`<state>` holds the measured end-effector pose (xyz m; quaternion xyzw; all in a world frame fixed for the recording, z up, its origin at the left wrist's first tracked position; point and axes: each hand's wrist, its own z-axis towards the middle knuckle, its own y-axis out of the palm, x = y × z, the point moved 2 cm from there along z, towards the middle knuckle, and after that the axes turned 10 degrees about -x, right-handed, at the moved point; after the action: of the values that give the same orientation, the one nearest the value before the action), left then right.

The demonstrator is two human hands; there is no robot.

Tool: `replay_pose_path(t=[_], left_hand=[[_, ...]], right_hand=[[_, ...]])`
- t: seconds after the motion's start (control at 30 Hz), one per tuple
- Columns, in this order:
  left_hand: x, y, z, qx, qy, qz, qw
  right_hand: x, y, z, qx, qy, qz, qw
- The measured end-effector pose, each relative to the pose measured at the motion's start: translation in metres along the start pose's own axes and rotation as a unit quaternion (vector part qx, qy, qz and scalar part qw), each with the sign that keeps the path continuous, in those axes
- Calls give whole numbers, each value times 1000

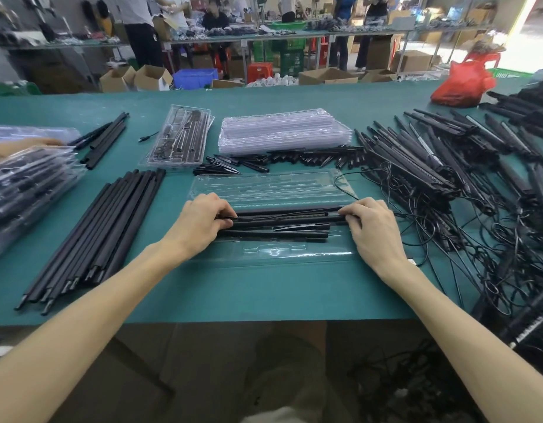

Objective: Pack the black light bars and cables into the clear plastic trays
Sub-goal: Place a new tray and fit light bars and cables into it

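An open clear plastic tray (pixel 273 251) lies on the green table in front of me, its lid half (pixel 264 187) folded back behind it. Several black light bars (pixel 282 225) lie lengthwise in the near half. My left hand (pixel 203 221) pinches the left ends of the bars with curled fingers. At the right ends, my right hand (pixel 371 227) does the same. A thin black cable (pixel 349 178) runs over the tray's far right corner.
A row of black rods (pixel 99 236) lies left of the tray. Filled trays (pixel 28 178) are stacked at far left, one more packed tray (pixel 178 138) behind, next to a stack of empty trays (pixel 282 129). Small black end pieces (pixel 294 160) and tangled bars with cables (pixel 465 184) fill the right.
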<state>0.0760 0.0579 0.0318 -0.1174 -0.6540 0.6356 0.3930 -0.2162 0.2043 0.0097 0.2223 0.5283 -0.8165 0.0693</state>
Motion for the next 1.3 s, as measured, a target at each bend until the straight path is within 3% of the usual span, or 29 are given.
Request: replay_pose_path(t=[0.37,0.63,0.9,1.13,1.3], left_hand=[[0,7,-3,41,-7,15,999],[-1,-4,10,-31,-35,-18,999],[-9,-8,10,-37,-23,-53,998],[-4,-13,14,-38,6,52,998],[-4,-11,17,-48,4,52,998]], right_hand=[[-3,0,-2,9,-6,-14,1000],[-1,0,-1,-1,-9,-18,1000],[-4,0,4,-34,-23,-72,997],[-5,3,1,-25,-11,-75,997],[-3,4,0,-19,-11,-75,997]])
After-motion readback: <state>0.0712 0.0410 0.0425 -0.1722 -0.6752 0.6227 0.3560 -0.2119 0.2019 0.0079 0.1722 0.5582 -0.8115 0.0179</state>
